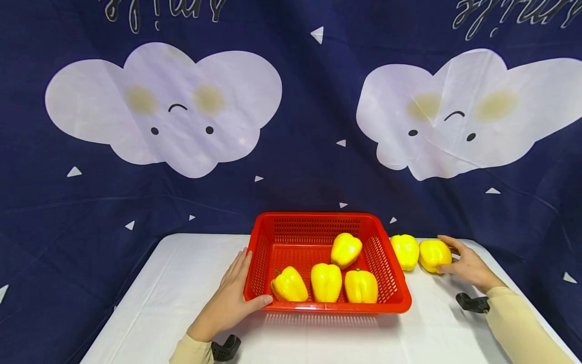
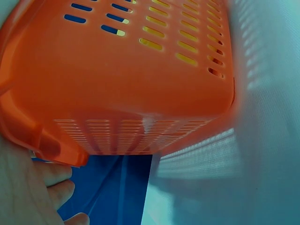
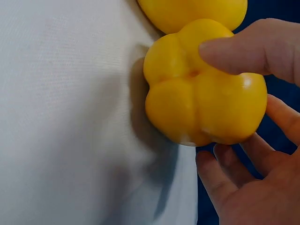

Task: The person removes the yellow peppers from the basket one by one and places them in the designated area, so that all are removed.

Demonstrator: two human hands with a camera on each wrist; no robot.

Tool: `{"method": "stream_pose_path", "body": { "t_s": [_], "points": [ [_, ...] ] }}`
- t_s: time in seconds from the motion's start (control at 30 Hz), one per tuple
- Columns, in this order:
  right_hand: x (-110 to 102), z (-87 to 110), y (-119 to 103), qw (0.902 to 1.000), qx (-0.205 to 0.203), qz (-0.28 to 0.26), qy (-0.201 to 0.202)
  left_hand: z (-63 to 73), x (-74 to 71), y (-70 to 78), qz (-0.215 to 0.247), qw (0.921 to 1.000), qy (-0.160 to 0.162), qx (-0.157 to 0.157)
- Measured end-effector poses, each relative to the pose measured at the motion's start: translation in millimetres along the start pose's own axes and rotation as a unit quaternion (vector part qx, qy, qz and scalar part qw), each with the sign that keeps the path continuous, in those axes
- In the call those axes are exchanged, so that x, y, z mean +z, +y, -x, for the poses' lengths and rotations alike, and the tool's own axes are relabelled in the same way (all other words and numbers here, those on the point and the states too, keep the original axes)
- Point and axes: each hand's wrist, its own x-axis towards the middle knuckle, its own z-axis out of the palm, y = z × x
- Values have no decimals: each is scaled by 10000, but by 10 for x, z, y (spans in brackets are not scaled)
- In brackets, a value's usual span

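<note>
- A glossy yellow bell pepper (image 1: pixel 433 254) sat at the right end of the counter, outside the basket, its lobed end facing the right wrist camera.
- The right hand (image 1: pixel 470 265) gripped this pepper, thumb across the lobed end and fingers around the far side.
- Just left of it, a second yellow pepper (image 1: pixel 404 252) stood on the counter, beside the basket's right wall.
- A red plastic basket (image 1: pixel 318 307), rectangular with slotted walls, occupied the middle.
- The left hand (image 1: pixel 229 296) rested against the basket's left end, thumb on the near rim's corner, the other fingers extended along the side, loose rather than curled.
- Inside were four more yellow peppers: a front-left pepper (image 1: pixel 291 285) tilted over, a front-middle pepper (image 1: pixel 326 282), a front-right pepper (image 1: pixel 361 286) with a green stem, and a rear pepper (image 1: pixel 345 250) toward the right.
- Both arms wore cream sleeves (image 1: pixel 518 328) and black wrist devices (image 1: pixel 473 303).
- White cloth covered the counter (image 1: pixel 318 338).
- Behind hung a navy backdrop (image 1: pixel 313 111) printed with small white triangles (image 1: pixel 318 34), a left cloud (image 1: pixel 182 149) and a right cloud (image 1: pixel 454 156), their faces upside down.
</note>
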Motion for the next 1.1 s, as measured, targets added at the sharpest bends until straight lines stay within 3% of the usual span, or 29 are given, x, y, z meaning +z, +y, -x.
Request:
{"method": "stream_pose_path", "body": {
  "t_s": [0.2,0.5,1.1],
  "points": [
    [-41,5,-74,9996,-169,-216,94,-3,-2,3,1,10000,48,74],
    [-94,28,-297,9957,-704,-125,590,-1,-7,7,23,10000,24,68],
    [65,33,-1099,9880,-1298,-566,622,-1,-1,8,40,10000,-6,-23]
  ]
}}
